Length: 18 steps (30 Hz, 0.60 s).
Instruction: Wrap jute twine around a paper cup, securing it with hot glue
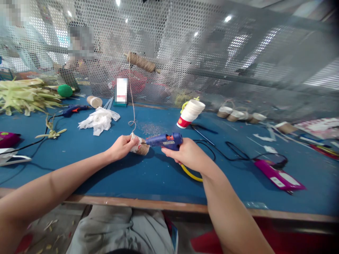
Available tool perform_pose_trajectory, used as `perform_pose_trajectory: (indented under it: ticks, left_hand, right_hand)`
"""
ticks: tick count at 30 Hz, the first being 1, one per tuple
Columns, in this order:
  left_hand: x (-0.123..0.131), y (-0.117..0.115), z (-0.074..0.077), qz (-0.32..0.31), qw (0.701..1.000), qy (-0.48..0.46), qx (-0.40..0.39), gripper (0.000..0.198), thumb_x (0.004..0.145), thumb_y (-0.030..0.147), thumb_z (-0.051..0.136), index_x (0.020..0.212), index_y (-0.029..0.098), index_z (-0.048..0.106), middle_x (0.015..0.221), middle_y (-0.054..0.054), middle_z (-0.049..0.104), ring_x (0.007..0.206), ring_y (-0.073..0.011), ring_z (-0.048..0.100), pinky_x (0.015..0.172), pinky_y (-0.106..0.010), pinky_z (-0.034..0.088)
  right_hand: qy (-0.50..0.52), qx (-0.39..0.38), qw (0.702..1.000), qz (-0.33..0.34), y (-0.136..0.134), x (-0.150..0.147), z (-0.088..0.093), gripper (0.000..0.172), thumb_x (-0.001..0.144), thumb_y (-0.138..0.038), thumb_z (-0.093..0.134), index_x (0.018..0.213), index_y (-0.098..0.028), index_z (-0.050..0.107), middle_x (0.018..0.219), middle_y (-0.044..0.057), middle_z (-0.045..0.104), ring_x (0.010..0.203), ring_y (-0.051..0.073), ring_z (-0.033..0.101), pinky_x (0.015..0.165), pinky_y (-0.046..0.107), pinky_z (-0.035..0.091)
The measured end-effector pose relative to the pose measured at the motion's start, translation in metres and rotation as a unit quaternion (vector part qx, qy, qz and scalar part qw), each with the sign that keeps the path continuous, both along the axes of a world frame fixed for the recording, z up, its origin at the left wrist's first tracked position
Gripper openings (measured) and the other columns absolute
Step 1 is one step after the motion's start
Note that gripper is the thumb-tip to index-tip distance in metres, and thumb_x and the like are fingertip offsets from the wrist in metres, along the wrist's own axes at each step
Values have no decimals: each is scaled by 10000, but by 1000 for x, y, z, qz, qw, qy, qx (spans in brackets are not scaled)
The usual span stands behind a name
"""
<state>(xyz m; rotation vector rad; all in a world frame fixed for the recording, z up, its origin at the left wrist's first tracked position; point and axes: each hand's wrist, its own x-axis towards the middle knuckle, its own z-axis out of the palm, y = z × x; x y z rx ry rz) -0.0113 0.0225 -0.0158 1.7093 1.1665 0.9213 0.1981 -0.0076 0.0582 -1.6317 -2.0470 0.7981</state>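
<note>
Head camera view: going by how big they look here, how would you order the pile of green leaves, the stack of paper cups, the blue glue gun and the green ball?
1. Pile of green leaves, cut off by the picture's edge.
2. Blue glue gun in the right hand and stack of paper cups: look alike; the gun is nearer, so unsure.
3. Green ball.

A single head-worn camera looks forward and down from the seated person's own eye level, close over the near wooden edge of the blue felt-topped workbench [148,176]. Both bare forearms enter from the bottom corners and meet near the centre. The view faces the perforated grey metal screen [185,53] standing along the bench's far side, and its wide lens bends the edges; no second view overlaps it
</note>
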Motion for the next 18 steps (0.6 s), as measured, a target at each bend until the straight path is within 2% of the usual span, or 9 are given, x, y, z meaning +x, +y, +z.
perform_pose_trajectory:
  ticks: [4, 14, 18]
  left_hand:
    - [-1, -2, 1, 9, 999, 38, 21, 456, 784, 463, 368, 744, 70, 596, 629, -21, 552, 572, -112, 450, 554, -221, 378]
    - [-2, -2, -4, -30, 998, 30, 53, 451, 797, 466, 357, 741, 77, 578, 626, -10, 514, 575, -101, 426, 544, -208, 372]
    - [-2, -3, -4, -56, 996, 28, 69, 430, 811, 445, 351, 764, 83, 578, 655, -14, 522, 608, -108, 447, 592, -217, 394]
  right_hand:
    - [-5, 1, 1000, -6, 6, 2, -1, 218, 683, -350, 558, 589, -159, 512, 410, -24, 483, 358, 82, 445, 399, 205, 386]
    - [13, 9, 1000, 9, 16, 3, -9, 214, 692, -340, 553, 594, -153, 522, 409, -21, 481, 351, 82, 444, 382, 201, 378]
    - [29, 5, 1000, 9, 20, 2, -15, 208, 692, -322, 561, 584, -146, 533, 384, -27, 467, 338, 80, 434, 383, 206, 376]
